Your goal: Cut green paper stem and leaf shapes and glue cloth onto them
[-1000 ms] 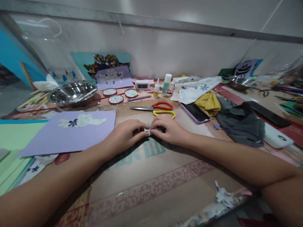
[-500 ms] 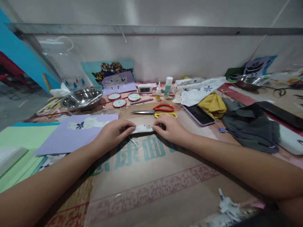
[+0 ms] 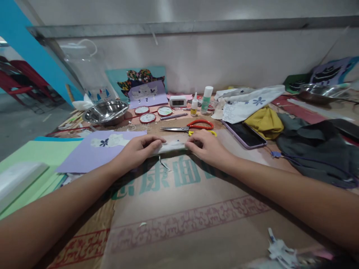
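A narrow strip of white cloth (image 3: 174,145) with small dark marks stretches between my hands, low over the printed cardboard sheet (image 3: 179,209). My left hand (image 3: 143,147) pinches its left end, and my right hand (image 3: 206,145) pinches the right end. Just behind the cloth lie scissors (image 3: 183,129) with one red and one yellow handle; my right hand partly hides the yellow one. A thin white scrap (image 3: 164,164) rests on the cardboard below the cloth. Left of my left hand is a purple sheet (image 3: 81,155) bearing a white flowered cloth piece.
Behind are a steel bowl (image 3: 106,112), small red-rimmed dishes (image 3: 147,118), a pen (image 3: 174,116), a clock (image 3: 178,101), a glue bottle (image 3: 194,105) and a glue stick (image 3: 206,100). A phone (image 3: 246,133), yellow cloth (image 3: 265,122) and dark cloth (image 3: 316,147) lie right. Green paper (image 3: 39,153) is left.
The whole view has shifted, so the table things appear further right. The cloth between my hands looks wider and flatter. Both hands still pinch its ends.
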Motion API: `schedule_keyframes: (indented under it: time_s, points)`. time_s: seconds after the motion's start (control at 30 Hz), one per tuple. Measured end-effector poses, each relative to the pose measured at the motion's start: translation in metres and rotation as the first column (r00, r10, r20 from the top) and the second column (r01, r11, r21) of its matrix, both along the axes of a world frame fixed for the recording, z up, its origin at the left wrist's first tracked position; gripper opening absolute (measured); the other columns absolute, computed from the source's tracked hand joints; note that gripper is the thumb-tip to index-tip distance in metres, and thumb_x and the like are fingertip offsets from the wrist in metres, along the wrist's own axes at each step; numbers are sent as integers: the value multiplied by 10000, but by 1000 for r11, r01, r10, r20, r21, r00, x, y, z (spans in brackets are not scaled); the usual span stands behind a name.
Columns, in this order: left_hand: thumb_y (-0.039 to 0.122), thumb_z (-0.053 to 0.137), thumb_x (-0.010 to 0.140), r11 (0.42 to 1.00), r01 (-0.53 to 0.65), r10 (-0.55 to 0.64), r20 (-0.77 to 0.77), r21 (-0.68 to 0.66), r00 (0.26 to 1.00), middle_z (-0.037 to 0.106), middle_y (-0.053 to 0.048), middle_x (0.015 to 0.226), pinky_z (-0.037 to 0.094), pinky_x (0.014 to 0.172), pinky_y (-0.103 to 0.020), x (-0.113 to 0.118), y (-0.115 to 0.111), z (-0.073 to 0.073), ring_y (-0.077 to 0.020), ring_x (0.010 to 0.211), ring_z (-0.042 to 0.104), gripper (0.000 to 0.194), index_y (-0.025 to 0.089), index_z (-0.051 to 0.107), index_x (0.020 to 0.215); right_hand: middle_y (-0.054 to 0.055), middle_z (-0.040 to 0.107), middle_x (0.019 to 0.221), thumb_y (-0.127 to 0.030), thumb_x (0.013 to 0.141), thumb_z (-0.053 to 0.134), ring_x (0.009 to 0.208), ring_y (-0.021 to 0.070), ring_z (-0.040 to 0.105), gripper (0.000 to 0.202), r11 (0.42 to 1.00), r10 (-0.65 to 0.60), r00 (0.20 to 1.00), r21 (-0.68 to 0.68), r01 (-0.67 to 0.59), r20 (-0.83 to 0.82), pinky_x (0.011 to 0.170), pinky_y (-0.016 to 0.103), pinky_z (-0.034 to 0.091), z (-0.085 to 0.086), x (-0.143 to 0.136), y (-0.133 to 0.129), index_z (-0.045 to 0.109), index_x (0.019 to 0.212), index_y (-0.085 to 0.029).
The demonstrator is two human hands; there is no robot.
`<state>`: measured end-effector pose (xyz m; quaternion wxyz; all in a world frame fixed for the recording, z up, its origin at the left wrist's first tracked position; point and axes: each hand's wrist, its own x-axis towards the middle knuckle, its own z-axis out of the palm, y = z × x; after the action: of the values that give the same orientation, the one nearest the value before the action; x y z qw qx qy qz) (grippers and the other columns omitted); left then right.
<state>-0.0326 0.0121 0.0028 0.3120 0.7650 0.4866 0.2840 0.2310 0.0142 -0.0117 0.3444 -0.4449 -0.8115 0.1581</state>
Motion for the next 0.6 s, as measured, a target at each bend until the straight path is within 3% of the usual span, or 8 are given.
schedule_keyframes:
  time_s: [0.13,0.23,0.4,0.6]
  points:
    - [658,592,881,992,24,13,292,-124,956,717,-87,1093,607,755,-373,0,3,-2,-220,856,701,563,189,664,1184,12,636,707,-372,923,561,662,164,570,245,975,-89,961,-220,31,-261,623,286,417,3,3,5,602,777,-180]
    - [534,719,835,993,27,4,252,-118,968,722,-71,1088,595,772,-359,0,5,-3,-196,833,704,539,203,620,1249,-7,587,650,-475,906,568,583,143,521,318,949,-120,927,-315,2,-356,544,264,392,3,5,9,593,792,-180]
    - [429,701,838,999,10,0,194,-52,981,727,-61,1043,568,747,-342,3,7,-4,-191,803,697,492,186,614,1257,43,676,824,-449,835,647,712,174,599,296,956,-100,940,-293,0,-326,625,288,472,4,6,9,690,901,-164]
    - [372,689,808,997,21,3,294,-76,956,736,-81,1067,555,756,-331,5,8,-5,-209,864,701,489,169,611,1246,44,720,838,-347,797,667,788,195,647,183,948,-153,965,-307,83,-212,747,317,507,8,10,7,711,822,-171]
